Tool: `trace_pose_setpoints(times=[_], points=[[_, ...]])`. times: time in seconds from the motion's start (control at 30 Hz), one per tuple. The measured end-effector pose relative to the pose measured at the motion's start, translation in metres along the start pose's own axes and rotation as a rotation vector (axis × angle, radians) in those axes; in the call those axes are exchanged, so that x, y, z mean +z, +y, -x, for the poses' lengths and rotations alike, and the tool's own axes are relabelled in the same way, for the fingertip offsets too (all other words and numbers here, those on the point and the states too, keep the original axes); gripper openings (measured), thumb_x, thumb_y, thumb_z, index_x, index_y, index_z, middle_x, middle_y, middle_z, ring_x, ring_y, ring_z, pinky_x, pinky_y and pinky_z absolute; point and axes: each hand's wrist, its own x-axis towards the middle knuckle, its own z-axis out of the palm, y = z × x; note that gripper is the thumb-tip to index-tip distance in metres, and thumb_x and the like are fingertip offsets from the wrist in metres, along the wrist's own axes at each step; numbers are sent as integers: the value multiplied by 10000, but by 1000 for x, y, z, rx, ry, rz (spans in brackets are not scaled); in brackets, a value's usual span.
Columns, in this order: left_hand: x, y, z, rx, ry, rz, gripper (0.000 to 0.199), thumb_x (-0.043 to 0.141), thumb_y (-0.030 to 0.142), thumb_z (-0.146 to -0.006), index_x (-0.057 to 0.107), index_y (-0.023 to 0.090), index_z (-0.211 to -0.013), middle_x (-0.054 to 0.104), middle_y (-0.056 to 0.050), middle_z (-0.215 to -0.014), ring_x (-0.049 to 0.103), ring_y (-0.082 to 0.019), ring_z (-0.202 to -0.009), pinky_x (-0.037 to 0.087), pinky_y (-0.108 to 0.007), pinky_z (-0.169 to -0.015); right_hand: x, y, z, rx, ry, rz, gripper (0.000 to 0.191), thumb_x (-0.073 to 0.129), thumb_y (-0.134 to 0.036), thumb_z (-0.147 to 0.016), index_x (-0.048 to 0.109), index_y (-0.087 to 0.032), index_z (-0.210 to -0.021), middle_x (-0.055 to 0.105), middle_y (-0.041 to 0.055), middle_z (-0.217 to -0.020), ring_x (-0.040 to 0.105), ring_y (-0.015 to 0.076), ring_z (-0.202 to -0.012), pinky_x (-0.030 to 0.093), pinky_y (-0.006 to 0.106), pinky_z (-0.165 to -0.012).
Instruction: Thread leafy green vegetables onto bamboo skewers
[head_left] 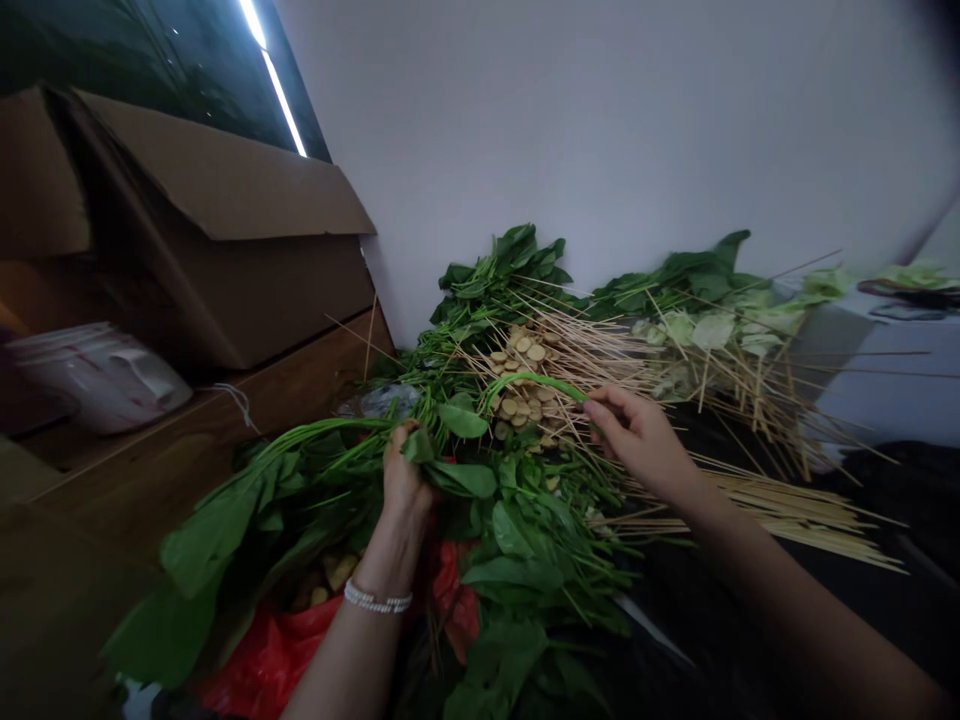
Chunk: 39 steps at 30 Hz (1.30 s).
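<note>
My left hand (406,472), with a white beaded bracelet at the wrist, is closed round leafy greens (457,420) in the middle of the view. To its right my right hand (634,430) pinches the end of a bent green stem (536,380), which arches back toward the left hand. Behind that stem lie skewered potato slices (525,350), pale and round, their bamboo sticks pointing right. Loose greens (525,570) spread between my forearms, and a long bunch (255,490) droops to the left. Part of the left hand's fingers is hidden by leaves.
Skewered greens (502,270) and cabbage skewers (735,325) lie along the wall. Bare bamboo skewers (795,510) stretch out at the right. A cardboard box (277,290) and a white plastic tub (97,385) stand at the left. A red plastic bag (270,650) lies below.
</note>
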Motion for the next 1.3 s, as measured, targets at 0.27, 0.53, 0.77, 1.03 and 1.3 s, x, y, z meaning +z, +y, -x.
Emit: trace_pose_setpoints(times=[0.27, 0.53, 0.77, 1.03, 1.3], points=[[7, 12, 22, 438, -6, -303, 144, 705, 318, -761, 661, 183, -781, 578, 39, -670, 520, -103, -622, 417, -221, -622, 1, 2, 1, -136, -51, 210, 226, 564, -398, -874, 655, -207, -952, 634, -6, -666, 539, 146, -541, 409, 263, -532], [9, 7, 38, 854, -210, -606, 97, 712, 280, -804, 712, 204, -865, 617, 0, -740, 570, -141, -686, 464, -277, -694, 14, 1, 7, -132, -173, 113, 179, 569, -360, -873, 648, -204, -914, 666, 6, -751, 584, 148, -588, 456, 265, -561], [7, 1, 35, 975, -220, -711, 23, 664, 216, -840, 670, 201, -855, 594, -18, -799, 590, -149, -742, 468, -271, -710, 22, -9, 17, -32, -302, -19, 176, 552, -380, -881, 606, -212, -883, 579, -36, -632, 524, 120, -477, 405, 235, -450], [7, -7, 33, 912, -351, -779, 39, 586, 180, -860, 558, 206, -861, 576, -23, -843, 580, -171, -806, 462, -283, -743, 22, -11, 19, -125, -376, 111, 223, 476, -378, -942, 609, -205, -895, 639, -8, -684, 589, 142, -594, 436, 247, -557], [10, -8, 39, 617, -310, -738, 117, 603, 312, -871, 621, 196, -877, 679, -10, -787, 616, -153, -695, 448, -263, -678, 25, -7, 20, -111, -389, 108, 189, 435, -321, -959, 566, -222, -865, 635, -24, -652, 578, 133, -508, 435, 249, -546]])
